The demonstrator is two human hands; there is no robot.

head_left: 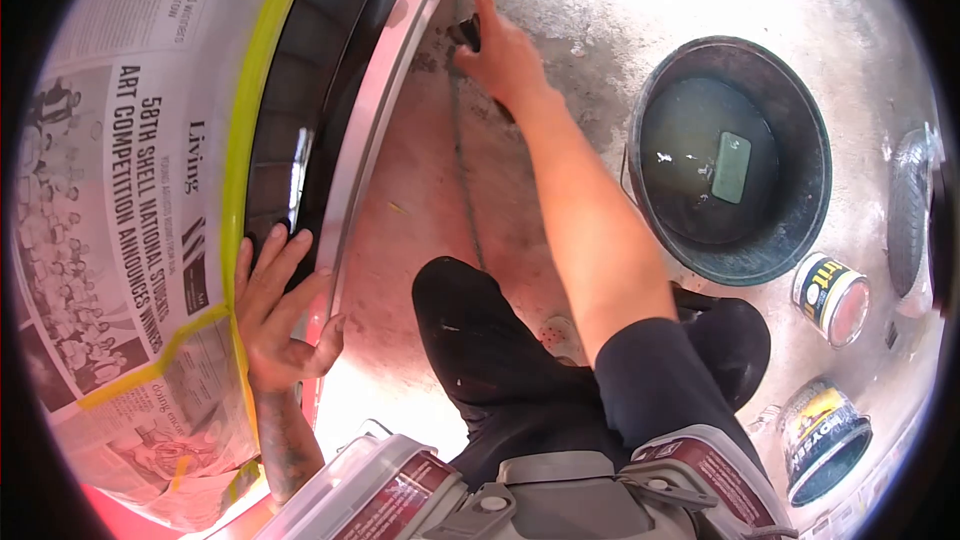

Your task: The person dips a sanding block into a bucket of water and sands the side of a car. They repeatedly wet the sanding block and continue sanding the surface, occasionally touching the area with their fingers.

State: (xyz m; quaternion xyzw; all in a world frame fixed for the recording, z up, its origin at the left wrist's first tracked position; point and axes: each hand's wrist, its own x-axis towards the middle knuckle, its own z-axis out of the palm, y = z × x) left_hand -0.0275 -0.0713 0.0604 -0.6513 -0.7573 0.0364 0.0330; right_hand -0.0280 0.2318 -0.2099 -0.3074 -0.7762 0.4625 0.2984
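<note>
My left hand [285, 315] lies with its fingers spread over the lower end of a glossy black curved panel [290, 125], beside a strip of yellow masking tape [243, 110]. Along the panel's other side runs a pale pinkish painted edge [372, 120], near my left thumb. My right hand [503, 55] reaches forward past this edge, index finger extended. Its other fingers are closed on a small dark piece [465, 32], largely hidden by the hand; I cannot tell its kind. Newspaper sheets [105, 200] cover the surface left of the tape.
A black bucket [818, 140] of murky water stands on the stained concrete floor [590, 0] at right, with a greenish rectangular block [732, 168] in it. Two labelled tins [832, 298] lie nearby, the lower one tilted. A tyre [908, 220] shows at the far right.
</note>
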